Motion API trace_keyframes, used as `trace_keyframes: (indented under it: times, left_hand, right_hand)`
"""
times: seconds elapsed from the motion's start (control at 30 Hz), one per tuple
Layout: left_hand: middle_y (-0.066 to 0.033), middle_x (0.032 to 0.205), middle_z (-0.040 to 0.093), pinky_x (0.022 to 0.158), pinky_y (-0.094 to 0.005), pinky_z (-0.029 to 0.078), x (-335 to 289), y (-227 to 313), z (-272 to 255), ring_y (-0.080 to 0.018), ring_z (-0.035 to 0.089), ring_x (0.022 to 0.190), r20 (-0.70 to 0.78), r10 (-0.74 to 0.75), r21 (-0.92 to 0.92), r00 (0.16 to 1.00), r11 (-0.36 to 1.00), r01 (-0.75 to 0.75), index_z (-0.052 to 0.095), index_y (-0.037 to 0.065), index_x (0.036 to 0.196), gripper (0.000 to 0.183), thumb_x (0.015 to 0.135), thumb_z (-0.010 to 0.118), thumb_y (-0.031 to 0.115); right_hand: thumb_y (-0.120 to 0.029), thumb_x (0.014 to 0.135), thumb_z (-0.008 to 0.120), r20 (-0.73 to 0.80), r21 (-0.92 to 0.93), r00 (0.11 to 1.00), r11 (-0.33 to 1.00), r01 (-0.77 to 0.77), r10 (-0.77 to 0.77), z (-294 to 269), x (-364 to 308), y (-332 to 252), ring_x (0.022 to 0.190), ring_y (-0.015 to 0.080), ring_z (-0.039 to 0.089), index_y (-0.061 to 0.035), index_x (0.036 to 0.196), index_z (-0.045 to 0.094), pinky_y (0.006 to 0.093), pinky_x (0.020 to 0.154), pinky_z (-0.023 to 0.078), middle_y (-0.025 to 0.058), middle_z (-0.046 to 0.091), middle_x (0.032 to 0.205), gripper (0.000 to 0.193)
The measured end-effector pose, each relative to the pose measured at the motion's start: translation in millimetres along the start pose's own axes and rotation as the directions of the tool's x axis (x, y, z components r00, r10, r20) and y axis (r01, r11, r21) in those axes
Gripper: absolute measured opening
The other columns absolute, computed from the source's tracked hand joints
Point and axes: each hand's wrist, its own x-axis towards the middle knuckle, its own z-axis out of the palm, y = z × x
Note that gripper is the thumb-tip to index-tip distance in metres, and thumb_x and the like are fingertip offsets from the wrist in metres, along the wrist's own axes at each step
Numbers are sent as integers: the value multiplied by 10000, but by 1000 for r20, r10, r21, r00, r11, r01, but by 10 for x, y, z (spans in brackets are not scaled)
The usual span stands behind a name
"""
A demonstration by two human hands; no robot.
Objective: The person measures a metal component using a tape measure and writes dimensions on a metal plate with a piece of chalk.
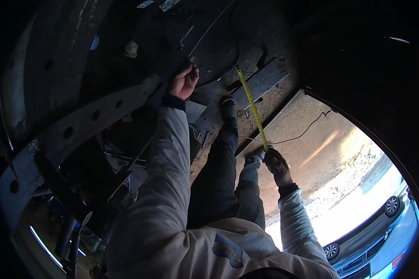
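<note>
Tape measure: one yellow blade (251, 102), the landmark here; it runs straight out from the right hand, its far end near a metal plate.
Right hand (277, 167): at the near end of the tape, fingers closed around it; the case is too dark to make out.
Left hand (184, 83): left of the tape's far end, apart from it, fingers curled in; I cannot tell whether they grip anything.
Thin pale line (209, 32): one, left of the tape and beyond its far end, running down to the left fingertips.
Metal plate (261, 83): one flat dark piece, just right of the tape's far end.
Shoes: two, both left of the tape, one (228, 109) farther forward, one (254, 155) near its lower end.
Beam (81, 123): one, well left of the tape, four round holes countable.
Vehicle (368, 246): one, well beyond the tape to the lower right, two wheels visible.
</note>
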Motion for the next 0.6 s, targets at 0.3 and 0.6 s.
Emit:
trace_keyframes:
  times: [0.3, 0.6]
  left_hand:
    - [-65, 1069, 626, 805, -288, 560, -240, 456, 567, -163, 640, 930, 339, 206, -285, 918, 952, -109, 468, 82, 1366, 394, 974, 509, 72]
    - [-13, 1025, 604, 857, -336, 505, -1132, -924, 860, -133, 610, 963, 68, -84, 594, 994, 804, 27, 467, 87, 1382, 434, 962, 565, 133]
  right_hand:
    - [-632, 831, 582, 32, -57, 999, 998, 28, -26, 54, -163, -97, 554, 20, 331, -30, 978, 561, 203, 519, 243, -57, 442, 703, 620]
    - [-627, 827, 576, 58, -41, 973, 973, 227, -225, 172, -168, -623, 679, 69, 411, 41, 1184, 514, 223, 646, 333, -16, 496, 799, 760]
